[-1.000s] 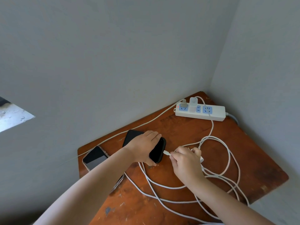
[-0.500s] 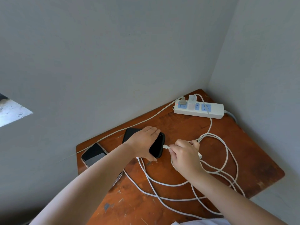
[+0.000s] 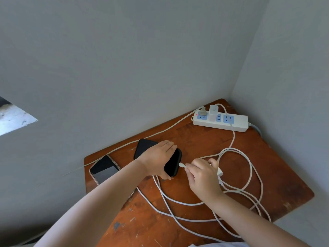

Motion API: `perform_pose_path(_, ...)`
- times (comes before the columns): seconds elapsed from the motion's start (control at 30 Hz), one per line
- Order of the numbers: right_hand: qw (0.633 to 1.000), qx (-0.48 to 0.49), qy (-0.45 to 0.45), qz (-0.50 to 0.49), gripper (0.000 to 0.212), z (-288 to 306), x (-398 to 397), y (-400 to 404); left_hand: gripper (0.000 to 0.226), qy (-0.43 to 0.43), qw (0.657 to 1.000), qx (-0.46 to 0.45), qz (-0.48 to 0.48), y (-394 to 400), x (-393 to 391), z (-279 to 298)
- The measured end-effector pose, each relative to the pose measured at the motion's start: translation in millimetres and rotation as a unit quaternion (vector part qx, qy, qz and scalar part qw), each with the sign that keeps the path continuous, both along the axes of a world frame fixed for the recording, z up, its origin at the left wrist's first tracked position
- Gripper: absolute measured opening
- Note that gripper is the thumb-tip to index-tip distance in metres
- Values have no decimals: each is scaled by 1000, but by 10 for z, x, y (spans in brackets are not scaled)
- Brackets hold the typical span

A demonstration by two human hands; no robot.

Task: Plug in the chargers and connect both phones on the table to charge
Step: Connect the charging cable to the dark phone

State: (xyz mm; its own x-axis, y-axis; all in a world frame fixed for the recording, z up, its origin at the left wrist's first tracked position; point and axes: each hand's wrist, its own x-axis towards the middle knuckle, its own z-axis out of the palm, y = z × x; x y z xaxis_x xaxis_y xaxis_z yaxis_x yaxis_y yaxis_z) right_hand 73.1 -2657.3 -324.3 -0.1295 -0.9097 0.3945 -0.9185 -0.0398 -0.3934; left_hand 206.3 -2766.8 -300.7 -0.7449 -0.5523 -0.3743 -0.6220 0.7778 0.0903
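My left hand (image 3: 157, 157) grips a black phone (image 3: 173, 163) that lies on the wooden table (image 3: 195, 139). My right hand (image 3: 201, 175) pinches the white plug of a charging cable (image 3: 182, 165), whose tip touches the phone's near end. A second phone (image 3: 104, 169) with a dark screen lies face up at the table's left edge. At the back right corner sits a white power strip (image 3: 238, 123) with a white charger (image 3: 213, 113) and a grey plug (image 3: 203, 111) in it. Under my right hand a second white charger (image 3: 219, 172) lies on the table.
Long loops of white cable (image 3: 249, 168) sprawl over the right and near parts of the table. A grey cord (image 3: 142, 139) runs from the strip along the back wall to the left. Grey walls close in behind and to the right.
My right hand has carried the cable's plug leftwards until it meets the end of the black phone. My left hand has kept its hold on that phone.
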Motion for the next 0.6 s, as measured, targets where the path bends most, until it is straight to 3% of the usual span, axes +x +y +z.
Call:
perform_pose_path(0.37,999,42,-9,12,25,-58,20,99,92,-41,997,6,-62,16,-13,-49)
perform_pose_path(0.6,982,169,64,50,24,-42,94,216,94,-150,974,21,-168,-90,-44,-158)
